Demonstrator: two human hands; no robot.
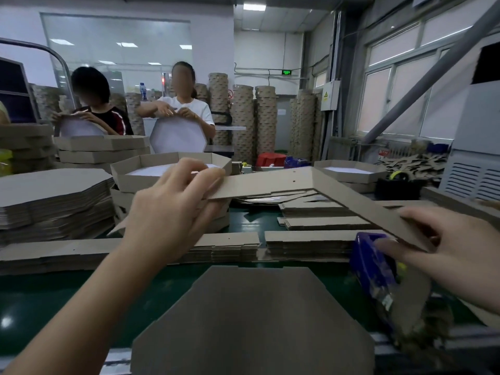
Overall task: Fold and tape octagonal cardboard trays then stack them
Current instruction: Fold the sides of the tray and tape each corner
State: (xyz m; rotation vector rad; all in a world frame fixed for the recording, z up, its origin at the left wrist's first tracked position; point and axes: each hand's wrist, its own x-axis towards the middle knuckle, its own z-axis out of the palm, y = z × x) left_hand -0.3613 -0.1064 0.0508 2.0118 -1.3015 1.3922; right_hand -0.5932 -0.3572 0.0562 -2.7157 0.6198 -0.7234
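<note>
Brown flat octagonal cardboard sheets (54, 196) sit piled at far left on the green table top (54, 290). Left hand (173, 204) is raised over the table on an outstretched arm. Its fingers are wrapped round the left end of a long brown cardboard strip (270, 182), gripping it. Just behind that hand, a folded octagonal brown cardboard tray (127, 180) tops a short pile of trays; it has a white floor and nothing else seen inside. One flat brown octagonal cardboard blank (251, 320) lies on the table nearest the person, below the held strip. Low stacks of flat cardboard strips (311, 242) lie beyond the blank. The held strip runs right, bends at a crease, then slants down to the right hand (457, 247). That hand pinches the strip's right end, one digit on top and fingers underneath pointing left. A blue tape dispenser (373, 266) stands by those fingertips; can't tell if touching. Behind, a second folded cardboard tray (354, 177), white floor, tops another pile.
</note>
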